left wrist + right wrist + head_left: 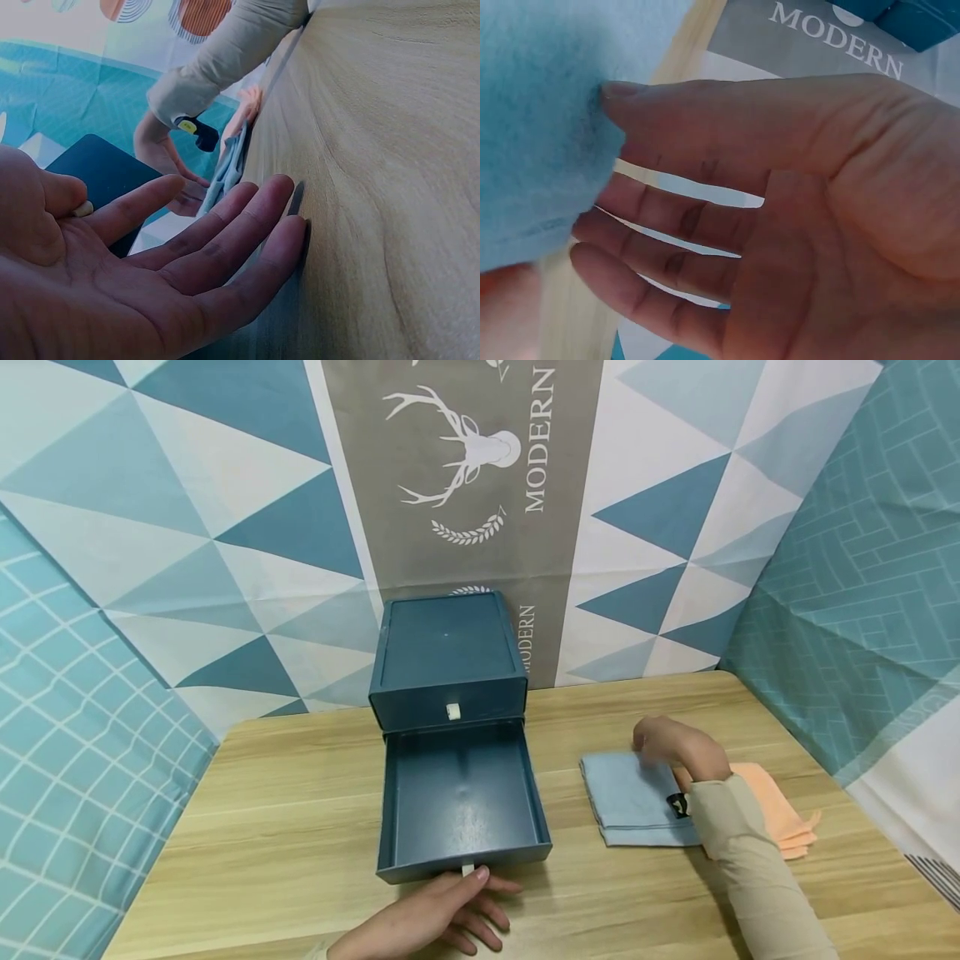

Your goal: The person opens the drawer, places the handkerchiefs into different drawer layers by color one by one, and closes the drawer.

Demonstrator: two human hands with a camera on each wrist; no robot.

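Observation:
A dark blue two-drawer box [450, 643] stands against the back wall, with its lower drawer [461, 802] pulled far out and bare inside. My left hand [442, 910] is at the drawer's front, thumb and index finger pinching its small white pull tab [84, 209] while the other fingers spread loosely. To the right lies a folded blue cloth [633, 797]. My right hand [686, 752], slightly blurred in the head view, grips the cloth's edge with thumb and fingertips [622, 91]. Beyond that wrist an orange cloth [772, 810] is partly hidden by the sleeve.
The upper drawer [450, 703] is closed, with its own white tab. Under everything is a wood-grain table [285, 827]. Patterned sheets [645, 468] hang behind it and along both sides.

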